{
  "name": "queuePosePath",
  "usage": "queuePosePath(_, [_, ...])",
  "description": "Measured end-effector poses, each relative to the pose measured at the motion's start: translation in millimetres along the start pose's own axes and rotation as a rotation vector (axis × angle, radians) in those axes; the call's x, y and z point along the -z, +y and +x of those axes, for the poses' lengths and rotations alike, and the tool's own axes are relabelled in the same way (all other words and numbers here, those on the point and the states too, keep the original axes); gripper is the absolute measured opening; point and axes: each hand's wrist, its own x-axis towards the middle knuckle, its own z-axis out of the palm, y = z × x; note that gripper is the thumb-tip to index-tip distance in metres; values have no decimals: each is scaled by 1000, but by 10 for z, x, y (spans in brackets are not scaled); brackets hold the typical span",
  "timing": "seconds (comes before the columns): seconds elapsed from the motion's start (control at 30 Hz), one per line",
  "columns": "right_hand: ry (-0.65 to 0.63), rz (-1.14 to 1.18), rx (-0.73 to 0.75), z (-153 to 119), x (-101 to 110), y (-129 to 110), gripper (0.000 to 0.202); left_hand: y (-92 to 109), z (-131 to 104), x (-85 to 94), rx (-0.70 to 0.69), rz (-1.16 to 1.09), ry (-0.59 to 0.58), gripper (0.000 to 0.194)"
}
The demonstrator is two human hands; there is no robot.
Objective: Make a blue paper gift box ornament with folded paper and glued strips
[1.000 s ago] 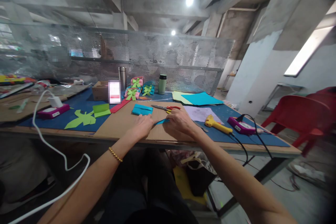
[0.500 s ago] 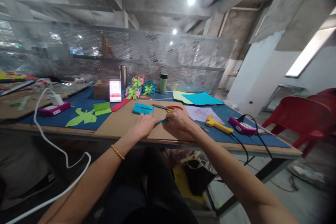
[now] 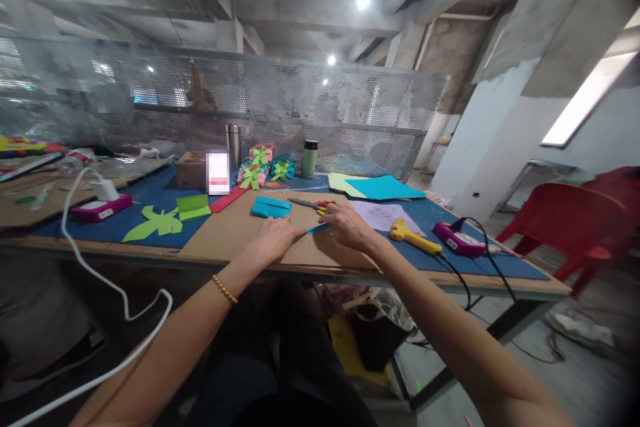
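Note:
My left hand [image 3: 277, 235] rests on a brown cardboard sheet [image 3: 225, 230], its fingertips on the left end of a thin blue strip [image 3: 319, 228]. Just above these fingers lies a folded blue paper piece [image 3: 271, 206]. My right hand [image 3: 349, 227] hovers at the strip's right end, fingers apart, over the handles of the scissors [image 3: 303, 202]. Its fingertips partly hide the red and yellow handles; contact with them is unclear.
Behind are a green bottle [image 3: 310, 160], steel flask [image 3: 233, 141], cardboard box [image 3: 191, 170] and bow-topped pieces [image 3: 253, 175]. Blue sheets [image 3: 385, 187] lie back right. A yellow glue gun [image 3: 415, 237] and purple device [image 3: 457, 240] sit right, green cutouts [image 3: 160, 221] left.
My right hand has shifted slightly up and right, off the strip and over the scissors' handles. More of the blue strip shows. My left hand has barely moved.

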Motion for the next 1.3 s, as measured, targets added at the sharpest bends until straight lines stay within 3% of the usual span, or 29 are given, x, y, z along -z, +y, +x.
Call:
queuePosePath(0.23, [-28, -56, 42, -19, -125, 40, 25, 25, 3, 96, -47, 148, -88, 59])
queuePosePath(0.53, [55, -5, -84, -112, 99, 193, 38, 4, 45, 121, -100, 99, -108, 58])
queuePosePath(0.83, [-33, 49, 11, -176, -46, 153, 27, -6, 69, 108, -88, 69, -110, 52])
queuePosePath(1.07, [3, 71, -95, -222, -113, 271, 32, -170, 135, -71, -111, -32, -64, 44])
queuePosePath(1.17, [33, 36, -143, -246, -50, 349, 35, -207, 142, -142, -119, -47, -54, 45])
queuePosePath(1.3, [122, 11, -102, -235, 53, 340, 39, -197, 157, -140, -134, -39, -71, 45])
